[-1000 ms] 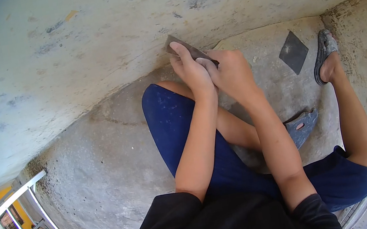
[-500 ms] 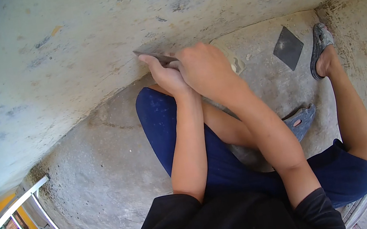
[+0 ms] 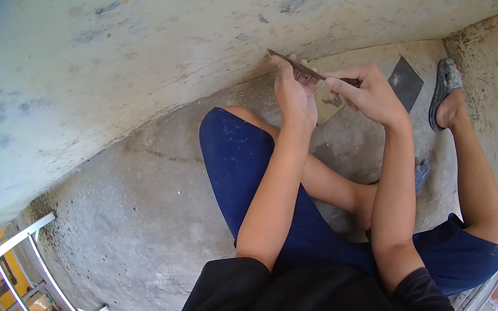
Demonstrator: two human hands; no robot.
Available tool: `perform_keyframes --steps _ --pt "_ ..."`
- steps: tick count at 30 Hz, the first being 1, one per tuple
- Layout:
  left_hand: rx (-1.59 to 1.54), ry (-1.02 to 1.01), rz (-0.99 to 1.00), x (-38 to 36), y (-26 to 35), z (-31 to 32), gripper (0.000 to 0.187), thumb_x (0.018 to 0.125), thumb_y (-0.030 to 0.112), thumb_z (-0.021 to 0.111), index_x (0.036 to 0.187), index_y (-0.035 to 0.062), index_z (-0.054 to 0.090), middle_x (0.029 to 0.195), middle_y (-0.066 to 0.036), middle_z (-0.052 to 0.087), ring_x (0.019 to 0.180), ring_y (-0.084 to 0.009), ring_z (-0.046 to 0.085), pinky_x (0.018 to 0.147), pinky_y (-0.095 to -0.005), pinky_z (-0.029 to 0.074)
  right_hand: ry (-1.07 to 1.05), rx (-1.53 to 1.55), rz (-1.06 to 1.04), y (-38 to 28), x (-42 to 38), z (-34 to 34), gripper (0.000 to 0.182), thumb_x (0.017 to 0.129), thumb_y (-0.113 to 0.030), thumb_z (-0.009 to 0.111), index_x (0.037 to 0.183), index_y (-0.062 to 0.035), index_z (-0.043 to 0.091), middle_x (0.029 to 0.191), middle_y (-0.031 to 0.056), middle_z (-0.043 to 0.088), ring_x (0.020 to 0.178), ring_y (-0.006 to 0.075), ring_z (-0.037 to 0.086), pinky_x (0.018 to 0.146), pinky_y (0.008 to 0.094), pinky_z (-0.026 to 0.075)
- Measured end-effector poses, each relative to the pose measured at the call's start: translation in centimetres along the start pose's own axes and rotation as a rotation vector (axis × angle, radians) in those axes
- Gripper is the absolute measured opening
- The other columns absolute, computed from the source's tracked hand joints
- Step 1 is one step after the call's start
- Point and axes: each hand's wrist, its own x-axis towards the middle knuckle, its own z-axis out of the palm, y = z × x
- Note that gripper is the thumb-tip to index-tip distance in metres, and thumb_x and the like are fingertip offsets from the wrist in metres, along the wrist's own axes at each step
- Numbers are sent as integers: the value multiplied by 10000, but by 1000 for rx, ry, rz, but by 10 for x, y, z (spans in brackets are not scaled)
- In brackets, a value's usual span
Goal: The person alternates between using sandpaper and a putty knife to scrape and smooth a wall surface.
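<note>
The person sits on a concrete floor facing a pale, stained wall, one knee drawn up, blue shorts and a black shirt in the near field. Both hands meet at the foot of the wall, around a flat scraper blade.

The left hand is closed on the blade from below and from the left, fingers curled against its underside and thumb side up — a firm pinch rather than a spread palm. The right hand comes in from the right with its fingers drawn together and pointing left at the blade's near end; whether it truly grips the handle there I cannot tell, since the left hand covers the junction.

The blade's long axis runs on a slant: its far-left tip touches the wall just above the floor line, and the rest slopes down and to the right toward the right hand. So the tool lies between the two hands, the left nearer the working tip and the right nearer the tail.

A yellowish scrap shows on the floor just below the hands. Farther right lies a dark diamond-shaped sheet, then a foot in a worn sandal near the corner. A metal frame stands at the near left.
</note>
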Motion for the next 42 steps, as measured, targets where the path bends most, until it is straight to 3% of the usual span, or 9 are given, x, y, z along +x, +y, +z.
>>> perform_keyframes --steps 9,12,19,21,24,31,33,40,42 --pt "-32 -46 81 -1 -3 1 513 1041 542 546 1156 42 550 975 -30 538 934 -161 548 882 -352 495 -23 -179 -10 -21 3 -9 287 949 -231 709 947 49 774 653 68 655 619 114 554 592 315 470" --pt "-29 -59 69 1 1 0 450 1048 546 531 1027 97 530 905 -3 535 857 -145 566 823 -344 511 -13 -214 -86 -10 12 -5 277 954 -226 706 1069 10 795 656 19 663 560 72 494 516 279 416" --pt "-43 -27 60 -2 3 5 448 1054 540 522 1015 94 524 904 -13 544 853 -153 580 816 -350 523 -2 -229 -120 -12 8 -4 284 946 -232 713 1054 18 795 673 25 669 550 72 493 513 275 413" --pt "-13 -61 71 -2 3 0 507 1044 545 538 1129 46 554 944 -28 542 908 -171 554 861 -354 495 -9 -121 -42 -12 6 -1 270 948 -230 713 1037 9 801 674 16 667 516 59 470 477 259 378" --pt "-11 -78 89 -1 3 -2 494 1044 538 544 1106 48 557 941 -29 548 908 -173 561 850 -355 495 -20 -30 153 -22 5 -1 265 922 -217 721 939 39 784 673 44 668 606 110 570 575 306 469" --pt "-59 -83 93 -1 -1 2 479 1047 532 542 1078 55 562 956 -32 559 919 -172 567 858 -358 498 -42 -136 87 -31 10 -9 291 913 -232 735 974 48 789 677 44 671 610 111 572 574 298 465" --pt "-70 -55 73 2 -1 4 481 1057 536 526 1091 56 527 1009 -40 557 980 -172 585 868 -367 514 -55 -101 20 -26 13 -13 264 932 -237 731 990 10 800 666 9 660 491 50 453 450 250 343" --pt "-21 -25 78 1 -4 2 526 1049 560 519 1127 41 540 1062 -61 590 995 -198 594 898 -380 506 -55 -113 -15 -23 9 -15 268 925 -218 723 1040 11 799 659 8 662 512 48 462 460 246 349" --pt "-11 -80 -54 0 -7 5 553 1050 570 503 1161 30 546 1086 -75 605 1004 -209 600 915 -392 501 10 -186 34 -25 6 -18 247 893 -202 712 905 35 784 615 74 650 574 126 538 571 321 449"
